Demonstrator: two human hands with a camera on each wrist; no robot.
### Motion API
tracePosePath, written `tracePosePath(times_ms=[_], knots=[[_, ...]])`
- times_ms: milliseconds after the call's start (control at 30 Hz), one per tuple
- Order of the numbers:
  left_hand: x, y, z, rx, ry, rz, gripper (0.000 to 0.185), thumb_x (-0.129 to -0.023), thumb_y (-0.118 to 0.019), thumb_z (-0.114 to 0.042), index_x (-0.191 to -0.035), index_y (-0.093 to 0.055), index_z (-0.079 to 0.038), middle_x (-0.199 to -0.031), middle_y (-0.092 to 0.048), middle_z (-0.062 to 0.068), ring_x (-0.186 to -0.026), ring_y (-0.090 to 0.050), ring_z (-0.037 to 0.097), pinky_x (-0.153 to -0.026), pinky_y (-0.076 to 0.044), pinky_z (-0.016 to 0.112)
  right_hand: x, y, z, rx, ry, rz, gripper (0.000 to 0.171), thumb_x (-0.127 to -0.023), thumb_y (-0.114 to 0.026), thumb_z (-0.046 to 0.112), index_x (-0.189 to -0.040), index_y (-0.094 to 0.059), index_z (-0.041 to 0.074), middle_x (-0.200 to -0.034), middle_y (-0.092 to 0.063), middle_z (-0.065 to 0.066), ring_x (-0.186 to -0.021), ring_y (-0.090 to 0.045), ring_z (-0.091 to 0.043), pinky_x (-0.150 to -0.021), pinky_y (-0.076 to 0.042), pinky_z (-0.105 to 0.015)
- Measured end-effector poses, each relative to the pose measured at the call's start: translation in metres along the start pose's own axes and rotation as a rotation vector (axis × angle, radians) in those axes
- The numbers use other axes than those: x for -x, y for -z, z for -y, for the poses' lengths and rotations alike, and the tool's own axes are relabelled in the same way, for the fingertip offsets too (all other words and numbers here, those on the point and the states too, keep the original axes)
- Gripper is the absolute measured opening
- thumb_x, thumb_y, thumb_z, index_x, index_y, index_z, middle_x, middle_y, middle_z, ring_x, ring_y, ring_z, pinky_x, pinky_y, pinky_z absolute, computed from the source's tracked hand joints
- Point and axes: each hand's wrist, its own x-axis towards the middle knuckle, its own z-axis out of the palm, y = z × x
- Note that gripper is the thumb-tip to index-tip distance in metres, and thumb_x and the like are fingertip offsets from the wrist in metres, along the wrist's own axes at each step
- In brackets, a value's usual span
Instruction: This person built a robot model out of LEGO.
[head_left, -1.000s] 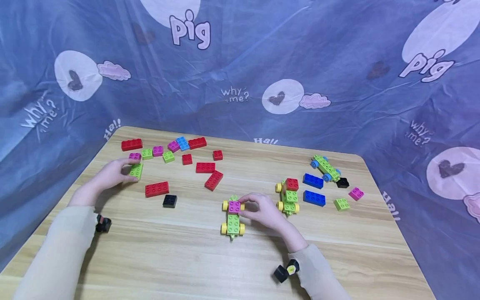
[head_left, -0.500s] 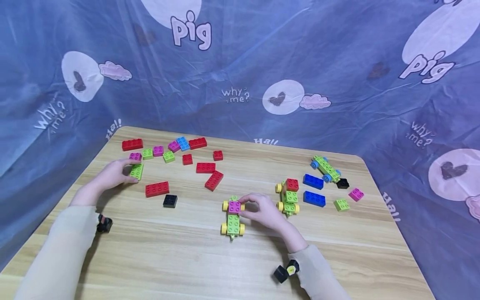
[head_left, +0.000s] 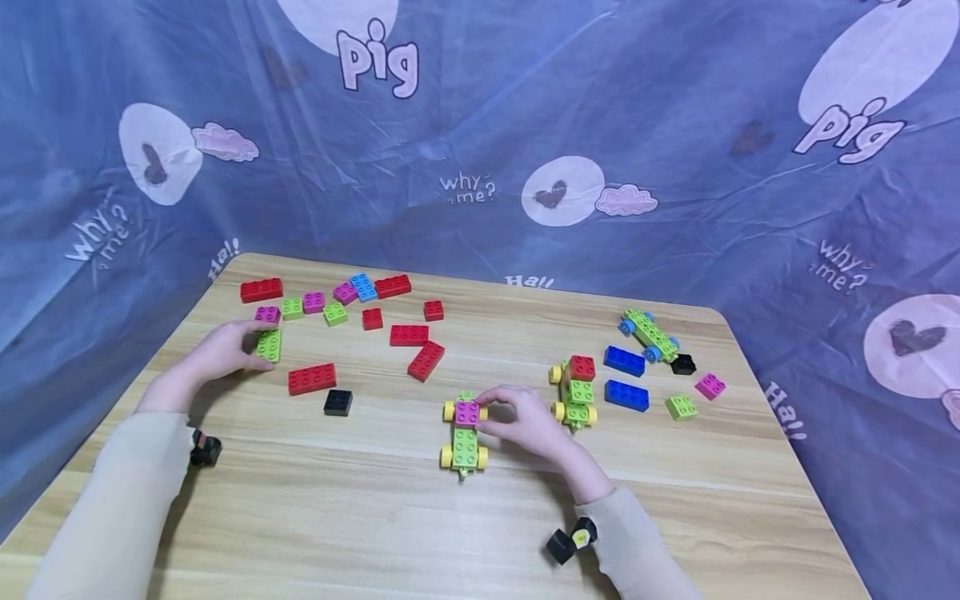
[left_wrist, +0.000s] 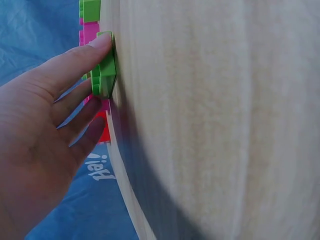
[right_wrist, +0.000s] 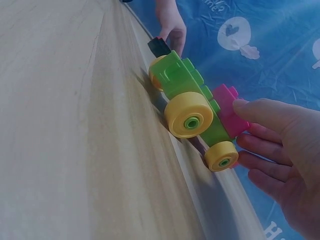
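At the table's left, my left hand [head_left: 223,350] pinches a long green brick [head_left: 269,345] between thumb and fingers, by its two ends. A pink brick [head_left: 267,314] lies just behind it. Near the middle, a green car base [head_left: 465,448] with yellow wheels stands on the table and bears a square pink brick [head_left: 467,413] on its rear studs. My right hand [head_left: 525,421] holds that pink brick at its right side. In the right wrist view the thumb touches the pink brick [right_wrist: 230,112], with the other fingers beyond it.
Several red, green, pink and blue bricks lie back left, with a red brick [head_left: 312,378] and a black brick [head_left: 338,402] nearer. Right of my right hand stands another yellow-wheeled car [head_left: 576,393]. Blue bricks [head_left: 627,395] and a blue-wheeled base [head_left: 651,335] lie beyond it.
The long green brick has shifted very slightly toward me with my left hand. My right hand and the pink brick on the car base have stayed in place.
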Motion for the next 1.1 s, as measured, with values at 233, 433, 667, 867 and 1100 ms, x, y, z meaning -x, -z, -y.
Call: tracePosePath(times_ms=[233, 433, 667, 867, 1100], knots=[[0.0012, 0.0026, -0.0013, 0.010, 0.012, 0.000, 0.081, -0.075, -0.083, -0.018, -0.138, -0.043, 0.013, -0.140, -0.037, 0.042, -0.131, -0.029, 0.059, -0.107, -0.026, 0.068, -0.0008, 0.0002, 0.0009, 0.003, 0.001, 0.004, 0.034, -0.084, -0.075, 0.021, -0.115, -0.068, 0.009, -0.115, -0.071, -0.006, -0.113, -0.063, -0.025, -0.104, -0.045, -0.049], [0.0013, 0.0023, 0.0002, 0.017, 0.015, 0.007, 0.082, -0.073, -0.085, -0.019, -0.137, -0.044, 0.013, -0.140, -0.037, 0.042, -0.131, -0.029, 0.059, -0.108, -0.025, 0.068, -0.0003, -0.0002, 0.0005, 0.003, -0.003, 0.004, 0.034, -0.084, -0.075, 0.020, -0.115, -0.068, 0.008, -0.115, -0.071, -0.006, -0.113, -0.063, -0.025, -0.105, -0.045, -0.049], [0.0008, 0.0006, 0.0019, 0.026, 0.020, 0.011, 0.083, -0.074, -0.085, -0.019, -0.137, -0.042, 0.014, -0.141, -0.036, 0.042, -0.132, -0.028, 0.059, -0.109, -0.025, 0.067, 0.0001, -0.0002, 0.0005, 0.003, -0.002, 0.005, 0.034, -0.084, -0.075, 0.021, -0.115, -0.068, 0.008, -0.116, -0.070, -0.006, -0.113, -0.063, -0.025, -0.105, -0.045, -0.049], [0.0013, 0.0004, 0.0006, 0.034, 0.024, 0.014, 0.085, -0.074, -0.084, -0.018, -0.137, -0.040, 0.017, -0.140, -0.036, 0.043, -0.131, -0.030, 0.060, -0.108, -0.026, 0.067, 0.0005, -0.0002, 0.0002, 0.011, 0.001, 0.006, 0.034, -0.085, -0.075, 0.021, -0.115, -0.068, 0.008, -0.116, -0.070, -0.006, -0.113, -0.063, -0.025, -0.105, -0.045, -0.049], [0.0022, -0.0002, -0.0002, 0.029, 0.023, -0.006, 0.084, -0.074, -0.084, -0.020, -0.137, -0.041, 0.017, -0.138, -0.039, 0.043, -0.127, -0.035, 0.060, -0.106, -0.030, 0.067, 0.0002, -0.0008, -0.0005, 0.012, 0.007, 0.003, 0.034, -0.084, -0.075, 0.020, -0.115, -0.068, 0.008, -0.115, -0.070, -0.006, -0.113, -0.063, -0.025, -0.105, -0.045, -0.049]])
